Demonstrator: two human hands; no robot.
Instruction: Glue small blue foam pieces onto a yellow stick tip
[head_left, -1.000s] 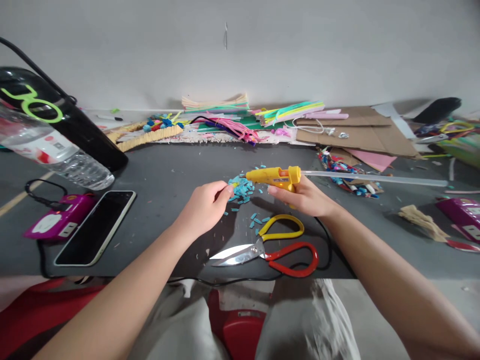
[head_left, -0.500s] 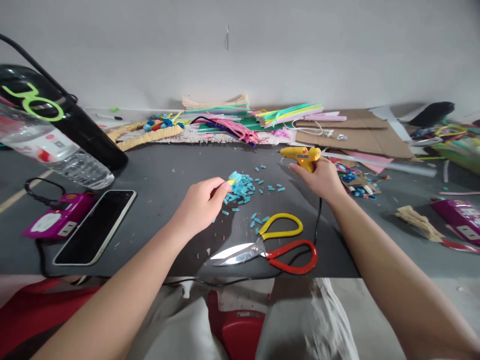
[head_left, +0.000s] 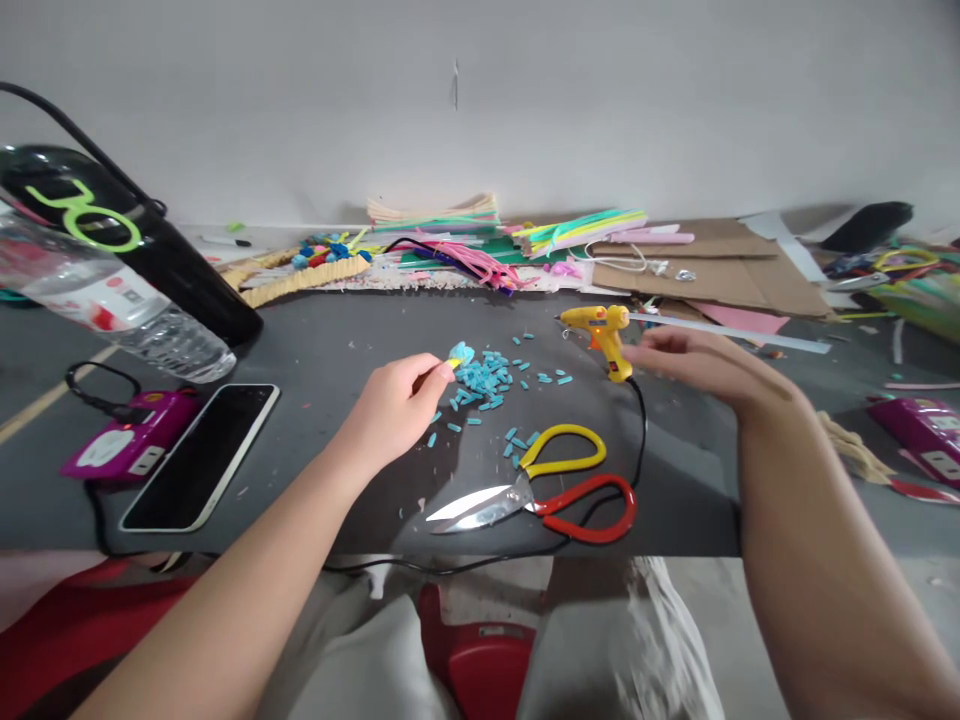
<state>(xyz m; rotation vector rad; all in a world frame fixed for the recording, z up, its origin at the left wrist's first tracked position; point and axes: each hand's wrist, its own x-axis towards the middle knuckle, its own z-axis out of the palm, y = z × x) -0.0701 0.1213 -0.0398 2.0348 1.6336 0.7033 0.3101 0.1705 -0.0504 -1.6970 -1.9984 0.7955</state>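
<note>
Closed in a pinch, my left hand (head_left: 403, 398) holds a small yellow piece with a light blue petalled tip (head_left: 461, 353). It is just left of a loose pile of small blue pieces (head_left: 486, 376) on the dark table. My right hand (head_left: 690, 360) is to the right of a yellow glue gun (head_left: 607, 335), its fingers stretched out near the handle and not wrapped round it. A long clear glue stick (head_left: 739, 330) sticks out of the gun's back. Below the pile lie large scissors (head_left: 517, 495) with one yellow and one red handle.
On the left are a phone (head_left: 202, 455), a purple power strip (head_left: 139, 430), a leaning plastic bottle (head_left: 142, 310) and a black flask (head_left: 180, 270). Pipe cleaners (head_left: 581, 232) and cardboard (head_left: 720, 265) line the wall. The gun's black cord (head_left: 642, 430) passes by the scissors.
My right hand has let go of the glue gun and moved right. The gun now stands on the table. My left hand has shifted slightly left, bringing the blue tip clear of the pile.
</note>
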